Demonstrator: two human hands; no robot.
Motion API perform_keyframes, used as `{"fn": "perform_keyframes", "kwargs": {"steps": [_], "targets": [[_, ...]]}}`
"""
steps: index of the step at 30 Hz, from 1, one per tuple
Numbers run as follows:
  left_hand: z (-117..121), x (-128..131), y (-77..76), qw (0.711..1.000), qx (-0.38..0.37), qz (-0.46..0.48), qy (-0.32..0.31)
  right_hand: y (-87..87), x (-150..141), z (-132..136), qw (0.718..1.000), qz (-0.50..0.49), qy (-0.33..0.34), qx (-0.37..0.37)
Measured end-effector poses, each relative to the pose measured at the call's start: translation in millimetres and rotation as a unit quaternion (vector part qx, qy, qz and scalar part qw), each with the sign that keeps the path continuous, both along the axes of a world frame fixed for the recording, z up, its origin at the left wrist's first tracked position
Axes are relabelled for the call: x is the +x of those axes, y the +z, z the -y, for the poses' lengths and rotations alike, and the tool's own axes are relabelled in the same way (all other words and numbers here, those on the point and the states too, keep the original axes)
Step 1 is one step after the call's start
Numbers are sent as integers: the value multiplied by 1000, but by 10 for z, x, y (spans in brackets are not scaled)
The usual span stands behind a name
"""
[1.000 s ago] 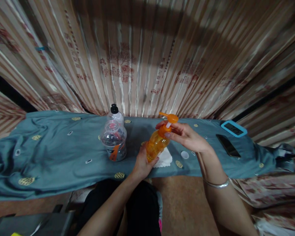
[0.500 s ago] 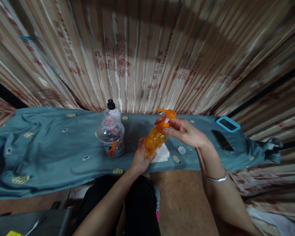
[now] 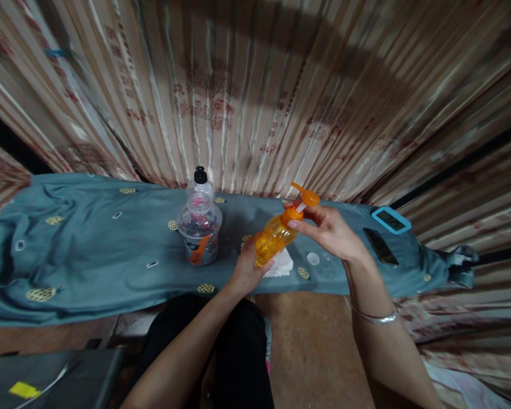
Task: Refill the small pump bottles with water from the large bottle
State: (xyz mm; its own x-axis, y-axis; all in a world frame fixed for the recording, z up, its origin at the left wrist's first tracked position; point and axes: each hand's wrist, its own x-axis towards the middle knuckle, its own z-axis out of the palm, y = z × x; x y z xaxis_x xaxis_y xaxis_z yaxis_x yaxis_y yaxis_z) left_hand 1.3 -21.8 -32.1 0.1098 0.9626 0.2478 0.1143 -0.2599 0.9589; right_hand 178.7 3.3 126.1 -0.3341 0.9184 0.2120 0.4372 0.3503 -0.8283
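Observation:
I hold an orange pump bottle tilted to the right over the cloth-covered table. My left hand is wrapped round its lower body. My right hand pinches the orange collar just under the pump head. A folded white tissue lies on the cloth right beneath the bottle. A small white cap rests on the cloth below my right hand.
A clear plastic bottle with an orange label stands left of my hands, a black-capped bottle behind it. A dark phone and a blue-framed device lie at the right end. Striped curtains hang close behind. A dark case sits lower left.
The bottle has tilted further right and its pump head sits a little higher and farther right. Both hands keep their hold. The view has shifted slightly.

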Motion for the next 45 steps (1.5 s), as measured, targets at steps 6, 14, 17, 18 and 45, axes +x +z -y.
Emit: {"fn": "perform_keyframes", "kwargs": {"steps": [6,14,17,18,45], "targets": [[7,4,62,1000,8,-3,-4,13,33,21,999,-33,-18,24],[0,2,18,1000,-5,-4,1,-71,-27,-27,998,-47,-13,40],[-8,3,-9,1000,0,-8,0,-64,-37,-44,999,-37,-1,32],[-11,3,-11,1000,2,-9,-1,-51,-34,-50,999,-31,6,26],[-12,5,32,1000,6,-11,9,131,-28,-150,996,44,71,-13]]}}
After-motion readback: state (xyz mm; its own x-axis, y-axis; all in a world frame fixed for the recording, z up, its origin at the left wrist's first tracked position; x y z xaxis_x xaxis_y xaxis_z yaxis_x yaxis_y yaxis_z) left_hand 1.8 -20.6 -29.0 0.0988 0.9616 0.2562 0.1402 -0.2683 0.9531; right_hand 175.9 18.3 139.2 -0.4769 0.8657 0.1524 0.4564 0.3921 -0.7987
